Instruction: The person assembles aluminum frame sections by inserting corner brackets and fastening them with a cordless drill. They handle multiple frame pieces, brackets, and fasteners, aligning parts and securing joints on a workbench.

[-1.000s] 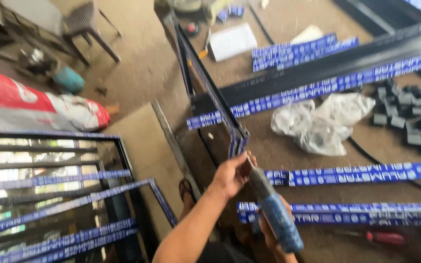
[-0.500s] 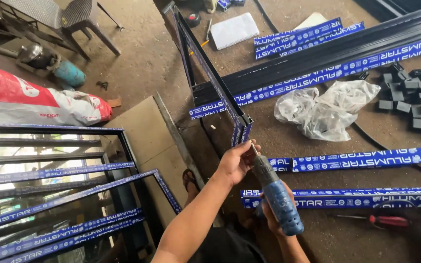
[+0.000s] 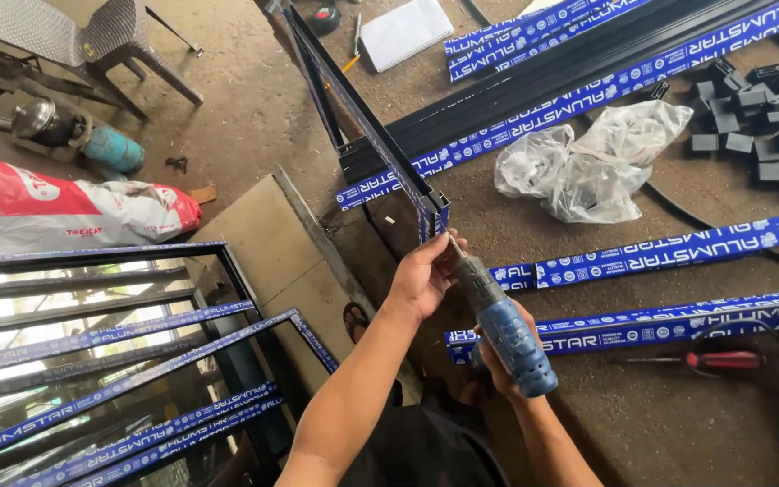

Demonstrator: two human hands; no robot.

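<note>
Right hand: wrapped around the body of a blue drill, fingers clenched on it; the hand is mostly hidden behind the tool.
Left hand: fingers closed around the drill's front end, by the bit.
Drill: held low in the middle of the view, angled up and left, its bit set against the near corner of a dark frame.
Frame: stood on edge on the floor, running away from the hands toward the top of the view.
Screwdriver: red-handled, laid on the floor to the right of the drill.
Bags: clear plastic, crumpled, beyond the hands to the right.
Profiles: long, blue-taped, laid across the floor farther back.
Notebook: white, at the far top.
</note>
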